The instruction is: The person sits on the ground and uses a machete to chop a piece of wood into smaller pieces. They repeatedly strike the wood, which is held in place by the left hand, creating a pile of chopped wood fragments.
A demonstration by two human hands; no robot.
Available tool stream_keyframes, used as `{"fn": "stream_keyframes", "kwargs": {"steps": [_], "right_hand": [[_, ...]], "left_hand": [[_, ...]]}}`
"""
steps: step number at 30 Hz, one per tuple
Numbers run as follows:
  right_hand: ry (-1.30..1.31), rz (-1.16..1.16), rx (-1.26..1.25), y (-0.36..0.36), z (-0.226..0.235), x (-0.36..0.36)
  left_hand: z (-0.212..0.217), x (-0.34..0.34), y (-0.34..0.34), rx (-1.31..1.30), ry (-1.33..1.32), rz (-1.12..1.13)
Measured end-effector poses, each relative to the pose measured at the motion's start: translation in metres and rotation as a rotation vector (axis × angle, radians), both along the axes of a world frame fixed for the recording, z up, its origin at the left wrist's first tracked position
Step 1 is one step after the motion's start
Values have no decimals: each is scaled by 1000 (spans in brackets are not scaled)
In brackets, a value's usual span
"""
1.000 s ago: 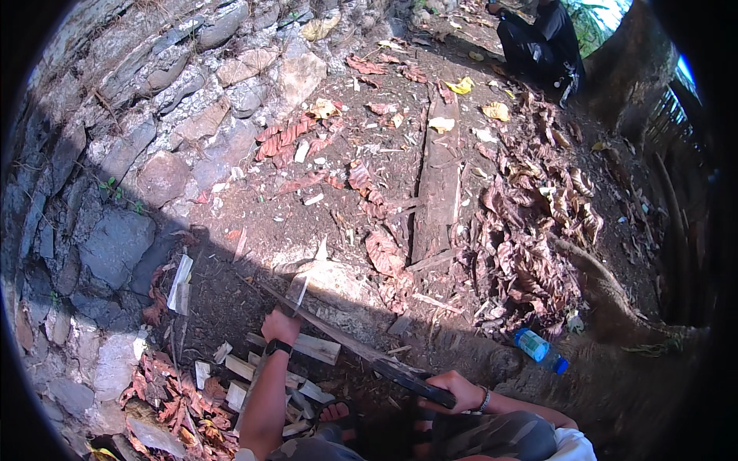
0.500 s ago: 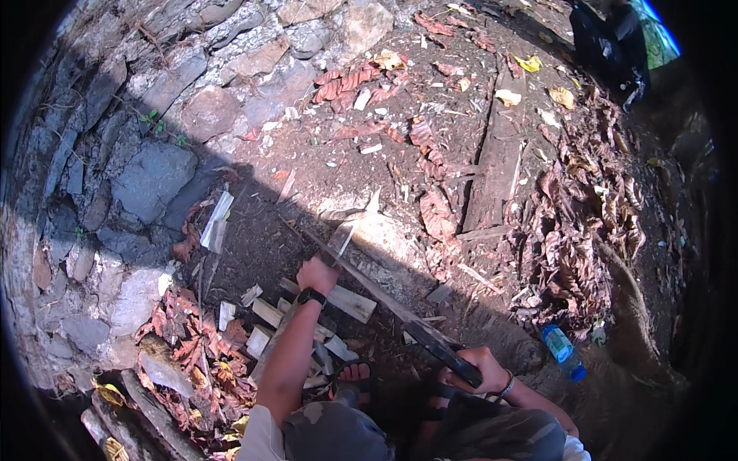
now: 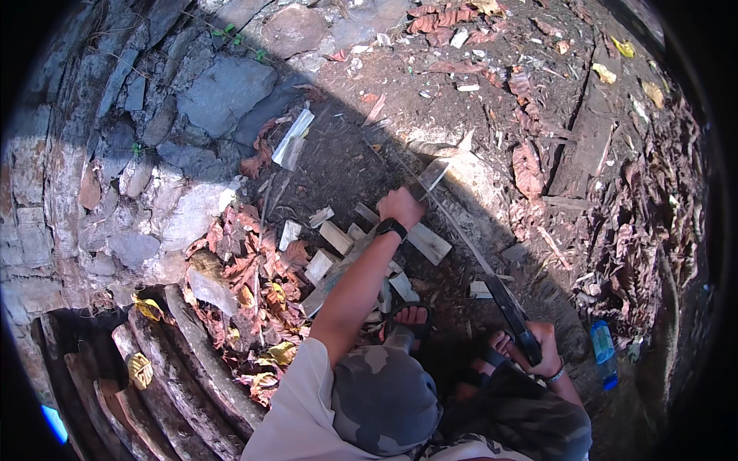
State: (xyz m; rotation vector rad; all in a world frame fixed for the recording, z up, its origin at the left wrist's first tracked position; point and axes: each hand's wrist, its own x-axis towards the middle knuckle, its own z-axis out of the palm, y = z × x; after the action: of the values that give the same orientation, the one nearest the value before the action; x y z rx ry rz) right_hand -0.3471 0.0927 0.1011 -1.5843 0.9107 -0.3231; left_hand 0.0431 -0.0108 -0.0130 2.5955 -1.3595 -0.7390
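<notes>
My left hand [image 3: 401, 207] is closed around a short piece of split wood [image 3: 433, 174], whose pale end points to the far right beside a sunlit block of wood or stone [image 3: 469, 165]. My right hand [image 3: 543, 347] grips the black handle [image 3: 513, 311] of a long, thin blade [image 3: 461, 234]. The blade slants away to the far left and crosses the held wood just beyond my left fingers. Whether it is a saw or a machete I cannot tell. Beneath my left forearm lies a pile of short cut wood pieces [image 3: 338, 238], and one longer piece [image 3: 427, 243] rests right of it.
A rough stone wall [image 3: 223, 92] rises at the left. Several logs [image 3: 177, 384] lie at lower left beside dry leaves [image 3: 254, 253]. My sandalled foot [image 3: 411, 315] is close to the wood pile. A plastic bottle [image 3: 603, 343] lies at right, near more dry leaves [image 3: 638, 230].
The view has swung left and down, bringing more logs into sight. My left hand still holds the wood. My right hand and the handle sit slightly nearer the bottle.
</notes>
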Motion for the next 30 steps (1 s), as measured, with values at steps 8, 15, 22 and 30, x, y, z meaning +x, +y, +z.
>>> {"fn": "stream_keyframes", "kwargs": {"steps": [8,15,22,30], "right_hand": [[-46,-5,-139,-35,16,37],[-2,19,-72,-23,5,34],[-56,41,-83,1,41,1],[-14,28,-79,27,14,-46]], "left_hand": [[1,-7,-1,-38,-17,-47],[4,-11,2,24,-24,-54],[-1,-15,7,-11,-13,-62],[5,-18,3,-17,-9,-72]]}}
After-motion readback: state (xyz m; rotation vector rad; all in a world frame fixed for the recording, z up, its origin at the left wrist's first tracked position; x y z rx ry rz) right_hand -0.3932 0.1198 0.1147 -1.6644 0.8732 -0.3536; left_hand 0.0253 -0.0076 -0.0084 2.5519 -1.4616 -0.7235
